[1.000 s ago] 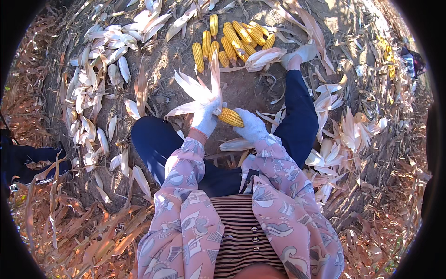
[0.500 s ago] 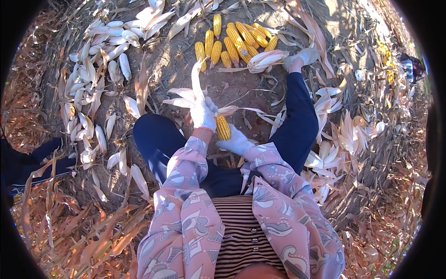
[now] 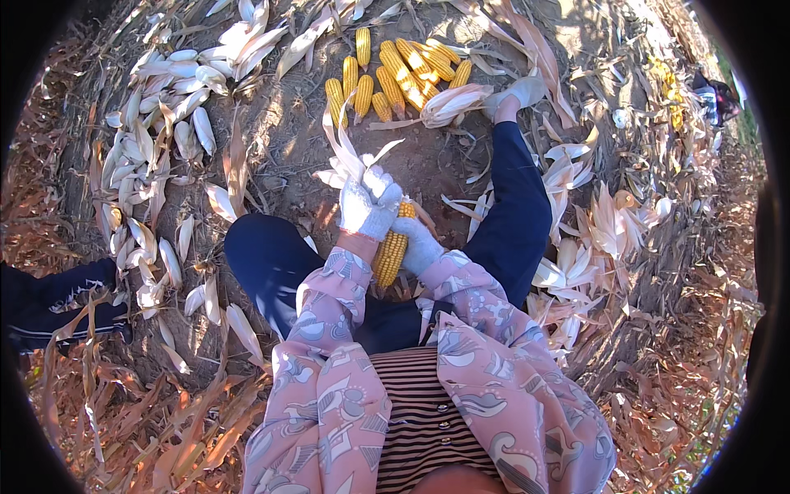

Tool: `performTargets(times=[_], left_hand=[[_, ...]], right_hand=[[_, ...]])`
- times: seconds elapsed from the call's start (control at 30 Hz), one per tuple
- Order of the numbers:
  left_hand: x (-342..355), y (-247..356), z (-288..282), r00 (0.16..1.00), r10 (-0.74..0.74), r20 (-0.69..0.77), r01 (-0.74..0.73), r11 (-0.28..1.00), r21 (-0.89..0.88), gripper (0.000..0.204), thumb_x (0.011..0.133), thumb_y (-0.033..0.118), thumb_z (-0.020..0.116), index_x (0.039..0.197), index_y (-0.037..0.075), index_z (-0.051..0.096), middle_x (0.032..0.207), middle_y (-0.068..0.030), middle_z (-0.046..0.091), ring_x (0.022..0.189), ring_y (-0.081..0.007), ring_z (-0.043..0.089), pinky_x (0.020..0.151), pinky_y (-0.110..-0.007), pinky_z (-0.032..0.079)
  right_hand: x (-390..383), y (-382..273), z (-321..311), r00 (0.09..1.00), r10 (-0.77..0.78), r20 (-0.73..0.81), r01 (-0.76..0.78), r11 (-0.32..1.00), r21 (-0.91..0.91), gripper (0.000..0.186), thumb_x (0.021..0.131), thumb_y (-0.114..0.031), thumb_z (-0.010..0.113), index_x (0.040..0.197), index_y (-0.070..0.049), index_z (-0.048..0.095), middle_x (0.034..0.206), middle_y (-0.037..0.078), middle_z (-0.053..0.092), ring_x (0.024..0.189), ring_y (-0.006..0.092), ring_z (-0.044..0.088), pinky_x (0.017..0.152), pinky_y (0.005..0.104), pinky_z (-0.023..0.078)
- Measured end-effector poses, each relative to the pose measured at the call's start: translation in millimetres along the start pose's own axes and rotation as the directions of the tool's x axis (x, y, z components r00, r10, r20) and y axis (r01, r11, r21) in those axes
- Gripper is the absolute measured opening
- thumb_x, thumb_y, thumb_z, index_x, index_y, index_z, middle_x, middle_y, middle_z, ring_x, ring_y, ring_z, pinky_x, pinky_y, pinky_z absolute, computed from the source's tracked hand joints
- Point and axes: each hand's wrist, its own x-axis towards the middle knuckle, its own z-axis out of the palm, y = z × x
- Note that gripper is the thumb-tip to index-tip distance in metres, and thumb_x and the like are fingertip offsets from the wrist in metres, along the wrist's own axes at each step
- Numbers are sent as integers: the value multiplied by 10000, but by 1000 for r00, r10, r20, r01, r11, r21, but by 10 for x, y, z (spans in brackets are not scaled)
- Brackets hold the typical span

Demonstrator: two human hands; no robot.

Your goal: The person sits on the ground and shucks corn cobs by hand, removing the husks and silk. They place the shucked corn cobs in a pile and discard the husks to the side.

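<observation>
Between my knees is a yellow corn cob (image 3: 390, 257), its kernels bare along most of its length and its lower end pointing toward me. My right hand (image 3: 419, 244), in a white glove, is closed around the cob from its right side. Just above, my left hand (image 3: 368, 206), gloved in white too, is closed on the pale corn husk (image 3: 349, 158), whose leaves stick out beyond the fingers. Both hands are close together at the cob's far end. The join between husk and cob is hidden by the gloves.
Several bare yellow cobs (image 3: 397, 76) lie in a group ahead, with a cob still in its husk (image 3: 454, 105) beside my right foot (image 3: 514, 95). Unhusked corn (image 3: 136, 160) is heaped at the left. Loose husks (image 3: 568, 276) lie right. Another person's leg (image 3: 66, 305) shows far left.
My right hand has moved up and taken hold of the cob. More of the cob shows bare now. My left hand's husk leaves have shifted, and the whole view has slid slightly left.
</observation>
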Motion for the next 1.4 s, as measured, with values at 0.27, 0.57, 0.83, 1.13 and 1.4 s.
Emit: performTargets(times=[0.27,0.57,0.83,1.13,1.4], left_hand=[[-9,485,-692,981,-152,-124,194,678,709,528,965,496,511,1267,63,489,1003,-92,610,852,-222,625,727,-344,533],[-208,-292,-508,989,-128,69,-61,68,996,622,707,95,769,1266,-25,524,1143,-123,648,1019,-220,625,883,-333,505],[47,-309,-709,963,232,-135,70,270,960,275,885,201,663,1079,11,626,742,-49,625,632,-163,587,554,-297,463],[-16,-172,-185,968,-30,-251,132,906,401,367,1014,307,478,691,172,368,553,55,235,434,-101,195,432,-278,199],[128,-191,-111,997,-58,-52,68,976,207,419,996,321,451,624,163,340,537,45,223,425,-99,208,412,-264,211]], right_hand=[[-140,-579,-379,989,-144,-42,80,742,-666,652,796,-108,720,1359,-9,406,1012,107,615,899,216,630,820,338,521],[29,-478,-653,987,161,23,51,-173,-984,577,691,-322,763,1170,-32,622,1132,185,659,1020,313,637,922,385,487],[-137,-345,-365,996,-60,-68,-83,-306,-949,745,684,-417,787,1268,-48,508,1082,228,653,1018,382,630,907,433,486],[-133,-462,-231,856,-333,396,163,-554,-816,427,675,-284,788,1025,-113,612,1017,110,648,916,344,625,777,456,500],[-73,-92,-268,939,-342,20,248,638,-729,499,779,-176,748,1208,-64,517,1032,53,615,901,177,618,800,331,514]])
